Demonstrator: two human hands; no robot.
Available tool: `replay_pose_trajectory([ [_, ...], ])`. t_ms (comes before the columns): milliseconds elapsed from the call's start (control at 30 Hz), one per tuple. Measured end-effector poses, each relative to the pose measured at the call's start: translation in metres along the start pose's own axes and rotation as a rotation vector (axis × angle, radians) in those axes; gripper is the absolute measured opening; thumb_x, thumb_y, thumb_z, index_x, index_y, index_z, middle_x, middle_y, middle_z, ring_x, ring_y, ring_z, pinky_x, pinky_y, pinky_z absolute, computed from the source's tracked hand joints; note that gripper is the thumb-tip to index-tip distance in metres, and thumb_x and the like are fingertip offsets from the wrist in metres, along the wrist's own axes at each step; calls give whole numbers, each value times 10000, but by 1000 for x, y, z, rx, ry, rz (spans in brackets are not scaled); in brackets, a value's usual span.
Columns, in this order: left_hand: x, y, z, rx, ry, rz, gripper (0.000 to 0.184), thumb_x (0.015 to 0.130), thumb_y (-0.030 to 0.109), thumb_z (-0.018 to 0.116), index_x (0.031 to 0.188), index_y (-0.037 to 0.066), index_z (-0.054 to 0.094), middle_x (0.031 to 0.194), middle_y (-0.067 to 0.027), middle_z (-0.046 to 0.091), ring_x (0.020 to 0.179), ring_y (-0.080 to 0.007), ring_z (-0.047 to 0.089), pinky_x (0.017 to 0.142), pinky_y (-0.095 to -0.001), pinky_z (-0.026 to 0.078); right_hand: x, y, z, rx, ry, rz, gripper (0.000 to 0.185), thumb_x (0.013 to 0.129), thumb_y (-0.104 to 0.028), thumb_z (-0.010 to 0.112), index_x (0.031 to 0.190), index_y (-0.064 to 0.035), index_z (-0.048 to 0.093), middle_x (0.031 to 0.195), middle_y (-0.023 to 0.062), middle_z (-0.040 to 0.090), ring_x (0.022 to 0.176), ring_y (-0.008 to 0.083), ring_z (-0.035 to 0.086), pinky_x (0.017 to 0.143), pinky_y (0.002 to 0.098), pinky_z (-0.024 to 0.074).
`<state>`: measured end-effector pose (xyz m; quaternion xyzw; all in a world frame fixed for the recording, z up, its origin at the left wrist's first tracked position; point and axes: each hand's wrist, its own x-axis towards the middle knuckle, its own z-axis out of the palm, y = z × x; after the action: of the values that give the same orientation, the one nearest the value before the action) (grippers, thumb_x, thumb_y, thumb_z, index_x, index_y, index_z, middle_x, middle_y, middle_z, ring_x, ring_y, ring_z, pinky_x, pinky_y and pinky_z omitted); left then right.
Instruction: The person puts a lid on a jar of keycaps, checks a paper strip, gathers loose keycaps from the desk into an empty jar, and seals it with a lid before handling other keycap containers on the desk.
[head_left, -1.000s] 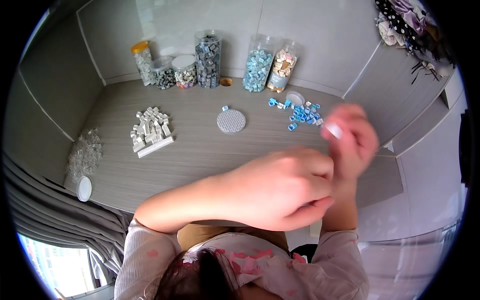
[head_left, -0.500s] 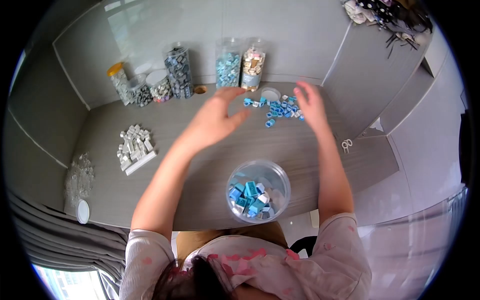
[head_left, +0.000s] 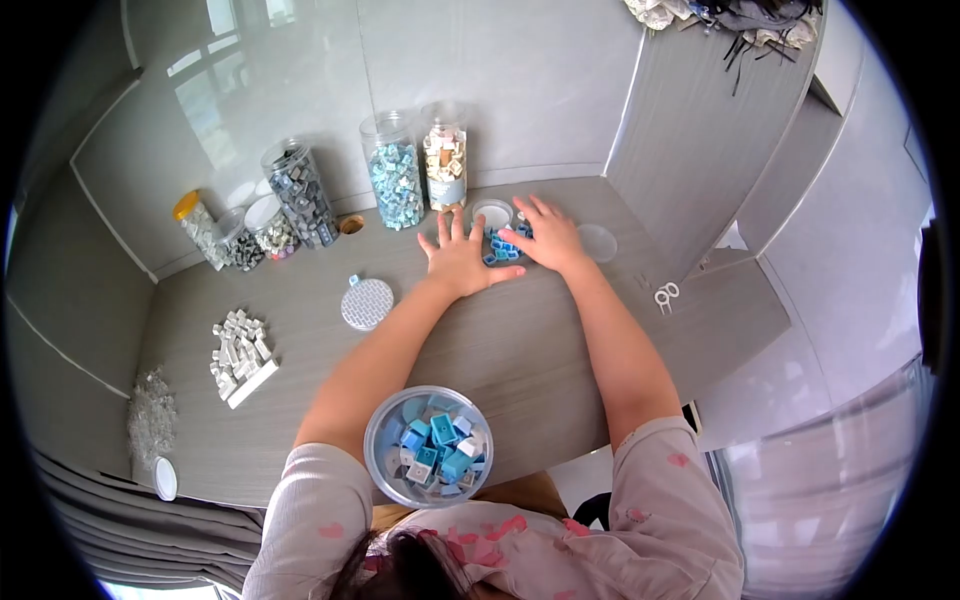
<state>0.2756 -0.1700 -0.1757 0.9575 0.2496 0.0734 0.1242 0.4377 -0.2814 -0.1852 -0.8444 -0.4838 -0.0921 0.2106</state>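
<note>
My left hand (head_left: 460, 262) rests palm down on the desk with its fingers spread, at the left side of a small pile of blue and white keycaps (head_left: 505, 246). From the right, my right hand (head_left: 550, 240) lies over the edge of the same pile, fingers apart, hiding part of it. Neither hand grips anything. Just behind the pile is a round white lid (head_left: 492, 214). Closer to my body, a clear round tub (head_left: 378, 440) holds blue, teal and white keycaps.
Clear jars of teal keycaps (head_left: 397, 185), cream keycaps (head_left: 446, 160) and grey keycaps (head_left: 300, 195) stand along the back wall. White keycaps (head_left: 240, 350) lie at left, near a textured round disc (head_left: 367, 304). A translucent disc (head_left: 597, 243) and white ring-shaped tool (head_left: 666, 296) lie at right.
Both hands have come down onto the desk around the blue pile, which is now gathered tighter. A textured disc and a translucent disc now show on the desk. The view has shifted.
</note>
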Motion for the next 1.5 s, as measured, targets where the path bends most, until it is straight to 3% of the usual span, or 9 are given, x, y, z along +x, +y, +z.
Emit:
replay_pose_trajectory([
  [167, 4, 1, 23, -23, 158, 89, 1186, 606, 853, 663, 1458, 60, 435, 1472, -252, 395, 1401, -434, 330, 1119, -656, 222, -7, 0, 17, 132, 104, -203, 665, 826, -636, 650, 1212, -95, 673, 1197, 126, 646, 1129, 345, 588, 970, 444, 469],
  [300, -3, -11, 27, -121, 271, 181, 1078, 574, 786, 743, 1320, 34, 541, 1246, -205, 536, 1220, -359, 482, 1077, -532, 333, -20, -14, 17, 47, 157, -215, 503, 847, -505, 687, 1121, -84, 669, 1085, 121, 635, 1009, 328, 591, 891, 470, 482],
  [600, -36, -27, 12, -178, 265, 404, 786, 797, 656, 666, 1198, -10, 550, 1129, -211, 593, 1105, -387, 537, 963, -486, 425, -41, -57, 21, 79, 128, -326, 375, 810, -352, 698, 995, -54, 566, 978, 129, 635, 899, 330, 620, 733, 440, 524],
  [700, -41, -29, 13, -179, 338, 358, 701, 847, 648, 607, 1109, -1, 555, 1023, -218, 629, 1040, -400, 566, 896, -486, 465, -48, -72, 27, 45, 162, -325, 254, 838, -256, 630, 943, -38, 553, 955, 130, 650, 889, 336, 633, 716, 452, 527],
  [1000, -54, -31, 7, -221, 413, 151, 593, 895, 654, 530, 877, 72, 643, 839, -157, 688, 795, -351, 680, 690, -465, 541, -52, -96, 31, 116, 133, -223, 180, 902, -252, 567, 935, -78, 599, 944, 106, 653, 933, 337, 635, 738, 472, 532],
  [1200, -67, -37, 1, -521, 579, 6, 387, 922, 412, 638, 866, 37, 717, 702, -173, 683, 650, -362, 662, 590, -435, 520, -51, -97, 20, 188, 246, -272, 265, 926, -264, 566, 760, -66, 627, 795, 117, 635, 730, 358, 650, 620, 478, 530],
  [1233, -65, -42, 0, -589, 673, 46, 266, 921, 268, 668, 887, 9, 716, 628, -151, 657, 540, -292, 640, 527, -390, 489, -48, -96, 23, 246, 329, -263, 303, 941, -266, 561, 727, -61, 625, 768, 129, 639, 658, 375, 639, 588, 483, 518],
  [1367, -62, -53, -19, -949, 690, -71, 305, 956, 263, 652, 852, -22, 684, 542, -21, 534, 493, -94, 476, 473, -317, 412, -44, -92, 24, 319, 371, -186, 316, 939, -250, 573, 706, -40, 610, 745, 158, 647, 666, 385, 636, 581, 485, 500],
  [1500, -90, -27, -100, -1556, 496, 45, 264, 992, 236, 598, 900, -3, 664, 562, 31, 479, 490, -71, 406, 446, -263, 327, -38, -88, 20, 458, 521, -163, 313, 950, -220, 577, 723, -8, 608, 693, 191, 614, 578, 371, 605, 539, 454, 453],
])
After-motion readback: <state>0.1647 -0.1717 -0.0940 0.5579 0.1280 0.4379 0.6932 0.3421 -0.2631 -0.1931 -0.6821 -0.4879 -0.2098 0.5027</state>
